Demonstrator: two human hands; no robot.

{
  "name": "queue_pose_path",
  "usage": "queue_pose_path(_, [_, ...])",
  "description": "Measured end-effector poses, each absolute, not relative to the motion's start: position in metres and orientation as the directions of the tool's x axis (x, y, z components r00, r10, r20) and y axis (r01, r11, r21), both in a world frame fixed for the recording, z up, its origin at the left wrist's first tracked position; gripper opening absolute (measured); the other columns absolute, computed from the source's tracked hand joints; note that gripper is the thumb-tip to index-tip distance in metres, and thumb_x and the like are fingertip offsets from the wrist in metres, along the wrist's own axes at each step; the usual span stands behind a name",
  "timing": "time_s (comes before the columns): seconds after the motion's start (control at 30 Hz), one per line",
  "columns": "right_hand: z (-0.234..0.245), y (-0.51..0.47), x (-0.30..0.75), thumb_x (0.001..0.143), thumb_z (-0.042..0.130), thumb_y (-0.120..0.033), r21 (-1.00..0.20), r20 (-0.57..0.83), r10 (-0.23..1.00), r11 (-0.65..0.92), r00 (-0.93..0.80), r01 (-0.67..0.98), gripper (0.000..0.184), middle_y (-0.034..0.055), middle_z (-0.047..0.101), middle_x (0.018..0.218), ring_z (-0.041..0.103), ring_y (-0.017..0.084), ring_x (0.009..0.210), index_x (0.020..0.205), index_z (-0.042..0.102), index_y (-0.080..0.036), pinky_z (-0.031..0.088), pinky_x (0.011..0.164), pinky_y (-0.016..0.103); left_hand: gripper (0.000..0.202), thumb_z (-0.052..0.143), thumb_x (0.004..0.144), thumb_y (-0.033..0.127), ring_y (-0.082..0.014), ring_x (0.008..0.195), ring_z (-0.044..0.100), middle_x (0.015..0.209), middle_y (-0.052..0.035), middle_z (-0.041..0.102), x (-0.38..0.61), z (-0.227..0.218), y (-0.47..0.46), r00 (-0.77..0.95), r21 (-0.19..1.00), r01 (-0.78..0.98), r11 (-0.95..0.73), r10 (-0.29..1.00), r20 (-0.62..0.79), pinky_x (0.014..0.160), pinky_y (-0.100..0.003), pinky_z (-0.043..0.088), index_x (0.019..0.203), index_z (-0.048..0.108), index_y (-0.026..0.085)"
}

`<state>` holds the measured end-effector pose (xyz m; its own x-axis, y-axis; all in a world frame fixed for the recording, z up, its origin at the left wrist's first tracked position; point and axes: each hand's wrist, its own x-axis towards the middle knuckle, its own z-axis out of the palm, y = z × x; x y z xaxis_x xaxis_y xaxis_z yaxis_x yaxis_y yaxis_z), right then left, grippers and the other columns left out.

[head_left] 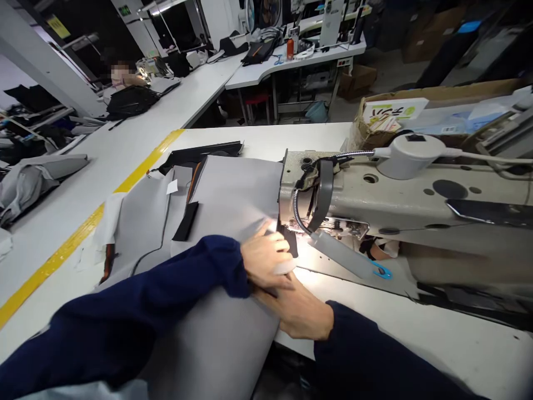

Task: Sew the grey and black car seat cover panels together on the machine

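Note:
A large grey fabric panel (237,183) lies across the table and runs up to the head of a sewing machine (325,189). My left hand (268,258) presses on the fabric just left of the lit needle area, its fingers bent and close together. Beneath that area sits a small black fabric strip (290,240), at my left fingertips. My right hand (303,308) is just below and touches the left one, gripping the fabric's edge; its fingertips are partly hidden. A small lamp (337,255) lights the spot.
More grey pieces (141,222) with dark edging and a loose black strip (186,221) lie to the left. Yellow tape (137,175) crosses the table. A cardboard box (360,125) stands behind the machine. Another person (125,78) is at the far left.

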<state>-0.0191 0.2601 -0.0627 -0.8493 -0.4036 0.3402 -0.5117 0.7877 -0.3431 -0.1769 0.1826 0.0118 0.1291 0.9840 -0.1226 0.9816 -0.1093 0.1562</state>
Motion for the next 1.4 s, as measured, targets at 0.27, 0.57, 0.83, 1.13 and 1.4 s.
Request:
queue_pose_path(0.27, [-0.073,0.199,-0.073,0.091,0.04,-0.012,-0.253,0.425,-0.149,0.927,-0.893,-0.275,0.032,0.0125,0.064,0.108,0.057,0.025,0.1,0.116,0.059,-0.016,0.046,0.084,0.041,0.055,0.049,0.075,0.012,-0.0213,0.114,0.045,0.133,0.0027,0.051,-0.184,0.019,0.165,0.037,0.049,0.999,-0.022,0.943,-0.33,0.113,-0.054,0.014,0.126,0.05,0.031])
queue_pose_path(0.57, [-0.064,0.25,0.022,0.092,0.045,-0.013,-0.184,0.392,-0.186,0.944,-0.901,-0.275,0.015,0.0068,0.053,0.084,0.049,0.02,0.083,0.1,0.058,-0.013,0.04,0.084,0.039,0.056,0.044,0.078,0.008,-0.0222,0.111,0.048,0.141,-0.0024,0.045,-0.175,0.0,0.148,-0.006,-0.1,0.995,-0.024,0.957,-0.292,0.108,-0.056,0.022,0.131,0.047,0.024])
queue_pose_path(0.83, [-0.07,0.252,0.009,0.09,0.04,-0.001,-0.132,0.541,-0.164,0.952,-0.825,-0.276,0.029,0.006,0.056,0.075,0.05,0.017,0.08,0.07,0.056,-0.015,0.036,0.071,0.034,0.052,0.047,0.079,0.012,-0.0203,0.106,0.049,0.135,-0.0019,0.05,-0.165,0.001,0.157,-0.029,-0.142,0.99,-0.015,0.951,-0.306,0.079,-0.037,0.041,0.13,0.045,0.022])
queue_pose_path(1.13, [-0.073,0.265,-0.001,0.092,0.033,-0.001,-0.073,0.526,-0.159,0.97,-0.835,-0.231,0.034,0.0074,0.057,0.078,0.05,0.017,0.082,0.07,0.056,-0.015,0.034,0.072,0.033,0.039,0.049,0.08,0.015,-0.0221,0.096,0.05,0.124,-0.0049,0.055,-0.163,-0.006,0.175,-0.078,-0.164,0.986,0.034,0.961,-0.266,0.071,-0.037,0.039,0.118,0.054,0.02])
queue_pose_path(1.4, [-0.082,0.287,-0.026,0.089,0.035,-0.003,-0.069,0.505,-0.153,0.974,-0.849,-0.216,0.03,0.0064,0.057,0.078,0.047,0.015,0.073,0.069,0.055,-0.015,0.032,0.069,0.031,0.033,0.05,0.081,0.011,-0.0234,0.108,0.047,0.123,-0.0046,0.054,-0.187,-0.007,0.196,-0.069,-0.16,0.987,0.028,0.964,-0.256,0.074,-0.036,0.039,0.11,0.061,0.021])
